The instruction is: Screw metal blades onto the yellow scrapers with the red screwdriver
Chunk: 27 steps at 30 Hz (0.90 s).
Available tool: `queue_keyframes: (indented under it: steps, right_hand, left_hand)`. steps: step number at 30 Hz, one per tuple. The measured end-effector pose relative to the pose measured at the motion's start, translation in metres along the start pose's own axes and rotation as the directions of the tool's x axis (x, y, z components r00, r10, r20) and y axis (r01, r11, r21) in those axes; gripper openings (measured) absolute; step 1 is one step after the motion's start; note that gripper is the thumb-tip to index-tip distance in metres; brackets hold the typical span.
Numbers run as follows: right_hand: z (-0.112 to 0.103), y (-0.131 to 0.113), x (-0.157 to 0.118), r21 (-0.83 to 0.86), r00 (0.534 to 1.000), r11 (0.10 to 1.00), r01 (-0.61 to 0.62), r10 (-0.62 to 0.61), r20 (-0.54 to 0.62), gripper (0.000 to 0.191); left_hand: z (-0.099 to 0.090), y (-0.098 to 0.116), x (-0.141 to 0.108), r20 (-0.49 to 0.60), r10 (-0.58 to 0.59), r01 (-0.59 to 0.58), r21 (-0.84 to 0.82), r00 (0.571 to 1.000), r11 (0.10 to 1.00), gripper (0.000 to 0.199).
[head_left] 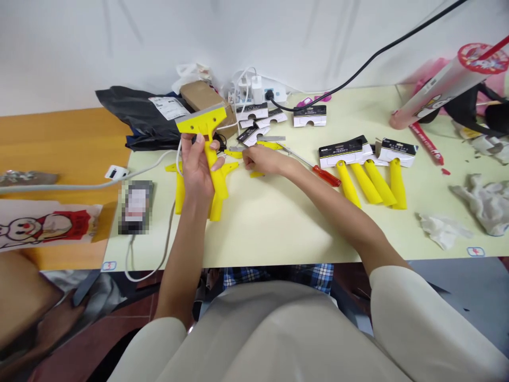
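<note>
My left hand (194, 165): closed around the handle of a yellow plastic scraper (211, 164), held upright with its wide head pointing far, a thin metal blade edge showing along the top. My right hand (262, 159): partly curled, fingertips low over the table just right of the scraper, among small yellow plastic pieces (269, 145) and a flat metal blade (271, 138). Whether it has hold of anything, I cannot tell.

Directly under and beside my left hand: two more yellow scraper bodies (178, 190), lying flat on the pale yellow table (254, 233), crossbars spread.

Just right of my right hand: one red-handled screwdriver (326, 175), its shaft pointing far and left.

Further right: four yellow scraper handles (377, 184) side by side, their far ends in black-and-white cardboard sleeves (342, 155).

Far edge, centre: loose cardboard packaging cards (310, 115) and a white power strip (274, 94), with plugs and a black cable (358, 62) running up and right.

Far left: a black plastic bag (135, 115) and a brown cardboard parcel (202, 101).

Near left: a dark, blurred rectangular object (135, 207) beside a white cable (147, 268).

Right end: a crumpled tissue (443, 231) and a grey cloth (483, 204).
</note>
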State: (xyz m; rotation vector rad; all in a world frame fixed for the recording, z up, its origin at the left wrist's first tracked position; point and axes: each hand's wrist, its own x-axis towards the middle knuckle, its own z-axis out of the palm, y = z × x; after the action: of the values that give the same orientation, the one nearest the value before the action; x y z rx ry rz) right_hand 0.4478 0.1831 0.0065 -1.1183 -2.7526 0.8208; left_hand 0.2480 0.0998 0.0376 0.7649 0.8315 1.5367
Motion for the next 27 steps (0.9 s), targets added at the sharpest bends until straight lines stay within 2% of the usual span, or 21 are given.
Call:
queue_keyframes:
  steps: [3,6,10,15,18,21,27]
  right_hand:
    - [-0.002,-0.002,0.003,-0.054,1.0,0.999,-0.007,0.007,0.003,0.021]
    - [-0.008,-0.009,0.007,-0.063,0.999,0.998,0.024,-0.026,-0.027,0.024]
    - [-0.016,-0.017,0.017,-0.042,0.997,0.997,0.057,-0.055,0.046,0.031]
    - [-0.02,-0.016,0.036,-0.063,0.988,0.992,0.111,-0.103,0.116,0.024]
    - [-0.019,-0.018,0.038,-0.1,0.989,0.991,0.094,-0.081,0.127,0.018]
    - [-0.022,-0.024,0.025,-0.162,0.993,0.986,0.031,-0.012,0.114,0.016]
    - [-0.039,-0.019,-0.021,-0.218,0.987,0.974,-0.057,0.088,0.138,0.012]
  left_hand:
    - [0.003,0.001,-0.002,-0.017,0.052,-0.052,-0.003,0.999,0.999,0.035]
    - [0.004,0.004,-0.003,0.0,0.054,-0.054,-0.037,0.999,0.998,0.03]
    - [0.0,0.007,-0.003,-0.002,0.047,-0.047,-0.048,0.999,0.998,0.032]
    - [0.0,0.006,-0.003,-0.007,0.018,-0.017,0.008,1.0,1.0,0.039]
    - [0.003,0.006,-0.004,0.011,0.014,-0.014,-0.031,1.0,0.999,0.032]
    - [0.005,0.003,-0.006,0.022,-0.007,0.009,-0.049,1.0,0.999,0.03]
    - [0.018,-0.012,-0.016,-0.033,-0.153,0.154,0.018,0.988,0.988,0.046]
